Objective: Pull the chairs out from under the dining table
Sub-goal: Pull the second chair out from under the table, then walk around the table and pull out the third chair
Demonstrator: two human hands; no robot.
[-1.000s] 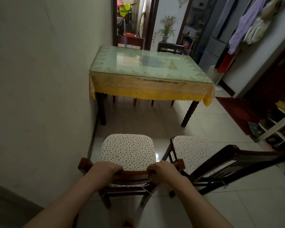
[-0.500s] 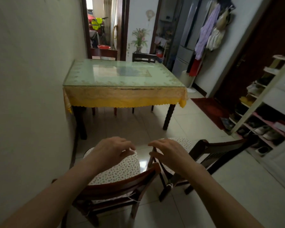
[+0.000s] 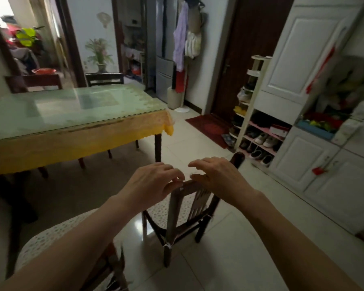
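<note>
The dining table (image 3: 76, 133), with a glass top over a yellow cloth, stands at the left. Two dark wooden chairs stand clear of it on the near side. One with a patterned cushion (image 3: 48, 238) is at the bottom left, under my left forearm. The other chair (image 3: 177, 208) is in the middle, its back towards me. My left hand (image 3: 151, 185) and my right hand (image 3: 216, 177) are over its top rail, fingers spread and curved, fingertips touching or just above the wood. Two more chairs (image 3: 33, 81) (image 3: 104, 79) sit tucked in at the table's far side.
A white shoe rack (image 3: 250, 106) and white cabinets (image 3: 328, 169) line the right side. A red mat (image 3: 206, 127) lies before a dark door. Pale floor tiles run between the table and the cabinets. A fridge (image 3: 166, 59) and hanging clothes are at the back.
My hands let go of the left chair's back and moved right to the second chair's top rail. The view swung right and came closer to the table.
</note>
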